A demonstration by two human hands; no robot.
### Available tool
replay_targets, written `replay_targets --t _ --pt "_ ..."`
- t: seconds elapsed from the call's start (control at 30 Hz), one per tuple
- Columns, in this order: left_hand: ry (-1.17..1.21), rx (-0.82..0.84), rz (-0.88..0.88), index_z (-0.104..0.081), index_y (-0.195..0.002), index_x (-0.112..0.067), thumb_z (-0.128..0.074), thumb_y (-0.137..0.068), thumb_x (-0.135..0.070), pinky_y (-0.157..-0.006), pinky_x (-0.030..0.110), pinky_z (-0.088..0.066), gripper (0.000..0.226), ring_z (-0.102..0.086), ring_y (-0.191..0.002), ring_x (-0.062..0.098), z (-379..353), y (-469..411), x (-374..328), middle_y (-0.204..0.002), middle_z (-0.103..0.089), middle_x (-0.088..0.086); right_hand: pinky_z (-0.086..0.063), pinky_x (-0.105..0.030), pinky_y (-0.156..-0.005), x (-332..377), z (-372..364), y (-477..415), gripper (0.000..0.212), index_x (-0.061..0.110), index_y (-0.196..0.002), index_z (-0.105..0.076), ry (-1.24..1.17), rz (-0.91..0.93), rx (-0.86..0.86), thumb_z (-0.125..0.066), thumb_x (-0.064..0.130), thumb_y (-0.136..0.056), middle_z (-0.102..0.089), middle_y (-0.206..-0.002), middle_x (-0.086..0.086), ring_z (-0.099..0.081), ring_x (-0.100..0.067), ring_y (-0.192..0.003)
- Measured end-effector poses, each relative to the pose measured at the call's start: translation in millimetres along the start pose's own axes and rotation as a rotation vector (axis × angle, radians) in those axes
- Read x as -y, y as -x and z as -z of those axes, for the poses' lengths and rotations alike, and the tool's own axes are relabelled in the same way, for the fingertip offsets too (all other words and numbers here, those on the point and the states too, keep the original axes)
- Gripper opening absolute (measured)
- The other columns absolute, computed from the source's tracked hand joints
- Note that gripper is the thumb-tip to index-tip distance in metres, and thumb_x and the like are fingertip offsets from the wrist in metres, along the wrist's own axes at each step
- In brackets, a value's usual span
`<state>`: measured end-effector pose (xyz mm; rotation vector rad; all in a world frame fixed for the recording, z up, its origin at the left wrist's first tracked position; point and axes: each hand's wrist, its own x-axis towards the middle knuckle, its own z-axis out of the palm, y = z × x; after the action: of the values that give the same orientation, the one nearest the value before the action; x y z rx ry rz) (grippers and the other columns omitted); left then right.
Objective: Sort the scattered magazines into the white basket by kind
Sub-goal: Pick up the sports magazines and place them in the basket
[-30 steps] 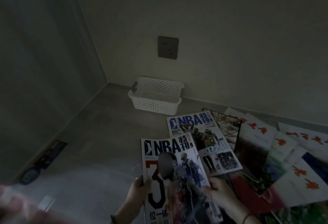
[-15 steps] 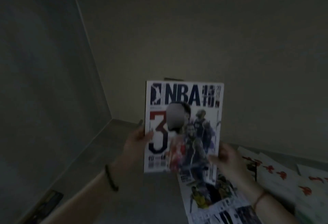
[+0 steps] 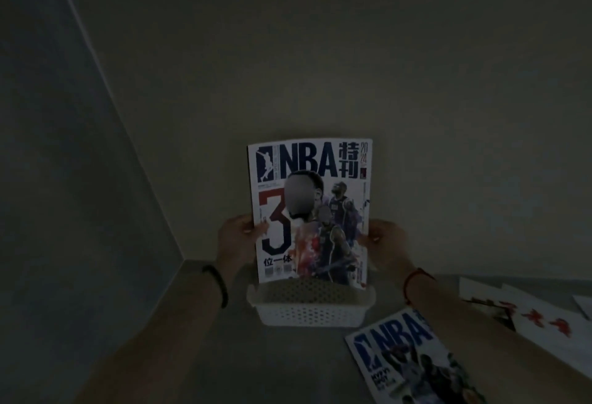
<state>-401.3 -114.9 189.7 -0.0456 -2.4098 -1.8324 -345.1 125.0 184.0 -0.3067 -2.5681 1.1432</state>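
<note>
An NBA magazine (image 3: 333, 185) with a big "3" on its cover stands upright, its bottom edge inside the white perforated basket (image 3: 310, 312) on the floor by the wall. My left hand (image 3: 238, 240) grips its left edge and my right hand (image 3: 386, 243) grips its right edge. A second NBA magazine (image 3: 407, 362) lies flat on the floor right of the basket, partly under my right forearm. White magazines with red characters (image 3: 538, 317) lie further right.
The room is dim. The basket sits against the back wall, near the corner where the left wall meets it. Bare floor stretches left of the basket and in front of it.
Both hands have carried the magazine forward and lowered it until its bottom edge entered the basket. The view has come closer to the basket.
</note>
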Motion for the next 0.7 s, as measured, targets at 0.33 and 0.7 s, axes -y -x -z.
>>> replay_targets --t 0.33,0.7 --pt "-0.088 0.011 0.063 -0.072 -0.091 -0.001 -0.067 -0.081 -0.012 -0.069 0.026 -0.051 0.016 -0.068 -0.079 0.025 -22.1 -50.6 71.4 -0.094 -0.073 0.02 -0.017 -0.027 -0.047 -37.3 -52.1 -30.0 0.046 0.013 -0.051 -0.025 0.119 -0.179 0.031 -0.05 0.001 -0.089 -0.025 -0.049 -0.004 -0.024 -0.014 -0.046" --pt "-0.209 -0.027 0.064 -0.07 -0.068 -0.017 -0.065 -0.083 -0.02 -0.049 0.011 -0.038 0.016 -0.057 -0.061 0.014 -37.9 -73.0 102.8 -0.072 -0.068 0.006 -0.024 -0.022 -0.043 -64.9 -75.4 -44.0 0.037 0.012 -0.05 -0.056 -0.021 -0.249 -0.033 -0.06 0.016 -0.086 -0.049 -0.048 -0.014 -0.035 -0.014 -0.042"
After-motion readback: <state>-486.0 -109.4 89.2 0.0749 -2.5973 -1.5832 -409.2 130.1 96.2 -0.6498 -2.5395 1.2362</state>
